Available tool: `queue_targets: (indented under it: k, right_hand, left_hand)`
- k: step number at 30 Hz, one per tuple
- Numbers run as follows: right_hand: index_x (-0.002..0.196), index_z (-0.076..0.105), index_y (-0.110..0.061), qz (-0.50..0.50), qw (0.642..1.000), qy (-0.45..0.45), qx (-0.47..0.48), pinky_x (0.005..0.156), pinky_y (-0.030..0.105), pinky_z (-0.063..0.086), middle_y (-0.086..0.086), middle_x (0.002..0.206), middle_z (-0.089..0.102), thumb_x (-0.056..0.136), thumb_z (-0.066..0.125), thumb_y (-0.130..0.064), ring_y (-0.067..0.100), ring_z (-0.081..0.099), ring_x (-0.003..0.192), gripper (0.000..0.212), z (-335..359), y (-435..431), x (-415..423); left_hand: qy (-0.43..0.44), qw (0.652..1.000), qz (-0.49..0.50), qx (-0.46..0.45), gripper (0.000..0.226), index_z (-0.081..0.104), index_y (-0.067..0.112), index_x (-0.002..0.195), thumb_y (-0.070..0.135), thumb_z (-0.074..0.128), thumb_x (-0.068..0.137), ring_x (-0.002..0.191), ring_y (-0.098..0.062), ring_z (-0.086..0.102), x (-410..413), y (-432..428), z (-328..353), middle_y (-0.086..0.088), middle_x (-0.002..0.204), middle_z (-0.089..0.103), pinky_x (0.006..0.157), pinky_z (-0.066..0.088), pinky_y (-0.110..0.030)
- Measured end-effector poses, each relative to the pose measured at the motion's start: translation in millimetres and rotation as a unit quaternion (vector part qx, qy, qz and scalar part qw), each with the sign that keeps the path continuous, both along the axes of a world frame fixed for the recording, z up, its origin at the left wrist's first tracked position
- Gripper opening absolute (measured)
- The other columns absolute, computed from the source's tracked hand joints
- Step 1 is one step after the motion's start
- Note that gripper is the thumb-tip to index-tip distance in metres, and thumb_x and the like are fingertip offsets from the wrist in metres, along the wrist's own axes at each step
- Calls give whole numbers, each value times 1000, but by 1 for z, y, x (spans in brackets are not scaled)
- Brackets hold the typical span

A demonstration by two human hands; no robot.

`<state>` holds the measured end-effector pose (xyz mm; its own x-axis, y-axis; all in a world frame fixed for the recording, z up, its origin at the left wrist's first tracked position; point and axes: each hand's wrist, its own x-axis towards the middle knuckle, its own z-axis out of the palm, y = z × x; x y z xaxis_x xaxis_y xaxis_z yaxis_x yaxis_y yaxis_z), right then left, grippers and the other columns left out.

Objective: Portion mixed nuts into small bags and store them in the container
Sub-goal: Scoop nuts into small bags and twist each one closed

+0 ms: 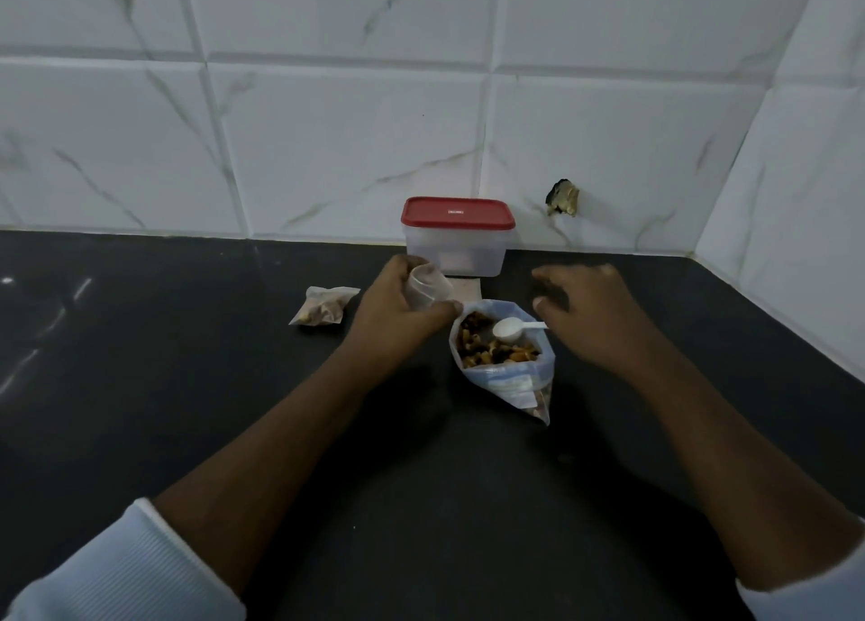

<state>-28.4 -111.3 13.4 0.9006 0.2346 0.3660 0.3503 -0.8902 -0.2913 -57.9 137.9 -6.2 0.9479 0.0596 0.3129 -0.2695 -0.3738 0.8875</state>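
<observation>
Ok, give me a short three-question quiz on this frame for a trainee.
1. What does the left hand hold?
2. True or false: the container has its red lid on.
3. The white scoop rests: A) in the container, B) in the open bag of nuts, C) in the left hand.
Key: 1 a small clear bag; 2 true; 3 B.

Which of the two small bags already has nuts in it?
The filled bag lying on the counter, left of the left hand; the held bag in that hand looks empty.
</observation>
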Motion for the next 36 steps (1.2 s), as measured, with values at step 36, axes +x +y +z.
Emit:
queue_targets:
  k: [36]
  right_hand:
    - [117,78,-19,173,983,-2,-59,76,13,37,-2,111,73,98,64,-12,9,57,95,24,-7,15,-2]
  left_hand:
    - [37,993,-21,-114,46,57,28,117,15,85,83,106,-8,66,8,-5,-13,6,116,68,80,53,-20]
